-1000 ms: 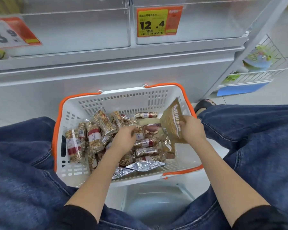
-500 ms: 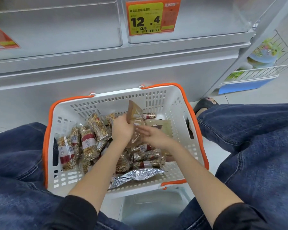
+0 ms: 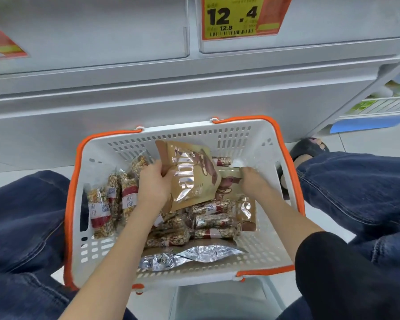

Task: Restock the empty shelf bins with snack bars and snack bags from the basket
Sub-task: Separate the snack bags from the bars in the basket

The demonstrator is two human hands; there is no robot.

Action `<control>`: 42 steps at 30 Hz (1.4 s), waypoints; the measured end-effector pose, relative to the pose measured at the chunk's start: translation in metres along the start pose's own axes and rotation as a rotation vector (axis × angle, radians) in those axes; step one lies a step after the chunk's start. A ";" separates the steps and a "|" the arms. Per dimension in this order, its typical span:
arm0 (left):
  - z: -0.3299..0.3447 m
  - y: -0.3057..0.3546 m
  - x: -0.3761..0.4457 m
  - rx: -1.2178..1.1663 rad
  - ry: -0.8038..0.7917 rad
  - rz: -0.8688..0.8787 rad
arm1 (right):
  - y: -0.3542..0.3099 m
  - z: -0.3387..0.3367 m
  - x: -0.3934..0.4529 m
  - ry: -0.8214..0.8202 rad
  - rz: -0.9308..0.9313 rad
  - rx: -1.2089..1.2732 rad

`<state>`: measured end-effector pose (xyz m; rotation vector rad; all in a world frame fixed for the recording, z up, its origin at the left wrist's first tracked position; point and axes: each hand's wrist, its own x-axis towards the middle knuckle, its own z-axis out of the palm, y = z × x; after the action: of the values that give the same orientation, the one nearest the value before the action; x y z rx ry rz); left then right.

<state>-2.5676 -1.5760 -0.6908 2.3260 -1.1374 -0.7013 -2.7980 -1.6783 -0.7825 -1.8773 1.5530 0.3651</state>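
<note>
A white basket with orange handles [image 3: 194,137] sits between my knees. It holds several clear-wrapped snack bars [image 3: 213,220], more of them at the left [image 3: 116,199], and a silver foil bag [image 3: 189,255] at the near side. My left hand [image 3: 154,183] grips a gold snack bag [image 3: 189,179] by its left edge, tilted above the bars. My right hand [image 3: 252,179] is down in the basket, fingers pinched on the top edge of a second brown snack bag [image 3: 229,173] lying flat. Empty grey shelf bins [image 3: 90,31] stand above.
A yellow and orange price tag [image 3: 238,17] reading 12.4 hangs on the right bin [image 3: 333,19]. A wire rack with goods [image 3: 383,105] stands at the far right. My sandalled foot [image 3: 310,148] rests beside the basket. A grey plastic stool [image 3: 222,299] is under the basket's near edge.
The gold snack bag passed from my right hand to my left. My right hand then dropped into the basket onto a second bag. The view moved closer to the shelf.
</note>
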 end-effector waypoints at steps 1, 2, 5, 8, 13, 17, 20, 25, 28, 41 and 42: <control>0.000 0.001 0.001 -0.017 0.003 0.006 | -0.003 -0.001 -0.001 0.011 0.008 -0.038; 0.000 0.003 0.001 -0.028 0.004 0.013 | -0.004 -0.001 -0.003 0.040 0.008 -0.063; 0.000 0.010 0.000 -0.057 0.010 0.053 | -0.004 -0.006 -0.006 0.115 0.042 -0.086; -0.003 0.016 -0.001 -0.077 0.020 0.096 | -0.003 -0.017 -0.014 0.082 0.110 -0.135; -0.014 0.018 -0.003 -0.079 0.110 0.153 | -0.003 -0.034 -0.038 0.130 0.126 -0.030; -0.023 0.018 -0.003 -0.105 0.152 0.172 | -0.008 -0.059 -0.078 0.352 0.028 0.122; -0.023 0.023 -0.006 -0.012 0.142 0.195 | -0.008 -0.080 -0.107 0.393 0.018 0.250; -0.020 0.037 -0.018 0.026 0.084 0.295 | -0.022 -0.118 -0.137 0.224 -0.108 0.207; -0.017 0.050 -0.032 0.063 0.036 0.325 | -0.045 -0.115 -0.139 0.136 -0.156 0.326; -0.013 0.051 -0.048 0.071 -0.073 0.426 | -0.079 -0.095 -0.078 -0.342 0.294 2.376; -0.014 0.053 -0.047 0.071 -0.097 0.419 | -0.079 -0.092 -0.077 -0.351 0.291 2.441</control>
<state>-2.6150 -1.5647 -0.6375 2.0253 -1.6506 -0.6271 -2.7608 -1.6731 -0.6442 0.3418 0.7557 -0.7925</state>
